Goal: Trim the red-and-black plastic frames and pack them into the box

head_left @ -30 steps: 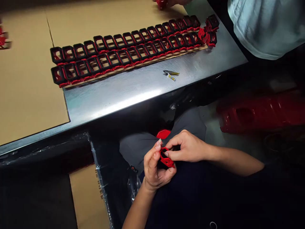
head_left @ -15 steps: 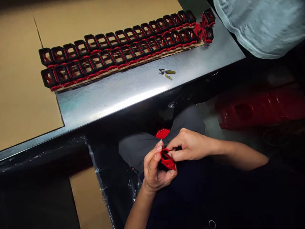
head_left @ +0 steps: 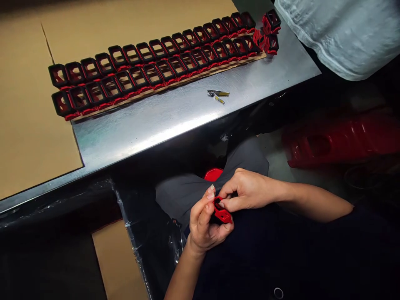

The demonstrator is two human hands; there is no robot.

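Note:
Above my lap, my left hand (head_left: 204,221) grips a small red and black plastic frame (head_left: 222,214), its fingers along one side and the thumb beneath. My right hand (head_left: 242,192) is closed at the frame's other side, with thumb and index finger pinching at its edge and opening. Whether a smaller piece sits between those right fingertips is hidden. On the metal table (head_left: 150,125) beyond stand two long rows of similar red and black frames (head_left: 125,81). A pair of small cutters with yellow handles (head_left: 220,94) lies open in front of the rows.
Cardboard (head_left: 31,137) covers the table's left and far part. A pale cloth or bag (head_left: 346,37) is at the upper right. A red plastic stool (head_left: 340,139) stands at the right, below table height. The table's front edge runs between the rows and my lap.
My left hand and the red and black frame have shifted very slightly to the right and tilted a little. My right hand keeps its pinch at the frame. The view has moved slightly.

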